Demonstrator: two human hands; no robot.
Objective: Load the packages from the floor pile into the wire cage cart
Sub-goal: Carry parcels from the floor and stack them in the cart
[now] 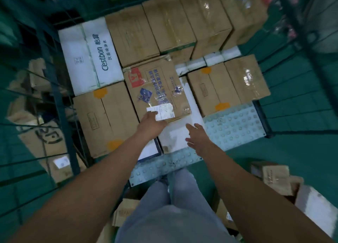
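Observation:
I look down into the wire cage cart (60, 103), which is packed with cardboard boxes. A taped brown box with a red logo and a white label (155, 85) lies tilted on top in the middle. My left hand (150, 123) touches its near edge by the label, fingers fairly straight. My right hand (198, 135) hovers open, fingers spread, over a white package (175, 135) lying below that box. A white Cestbon box (87, 56) sits at the cart's back left. More packages (274, 177) lie on the floor at my right.
The cart's pale blue studded floor plate (234, 124) shows at the front right. Green wire cage walls (301, 63) rise on both sides. Loose boxes (42, 133) lie outside the left wall. My legs stand at the cart's open front, on green floor.

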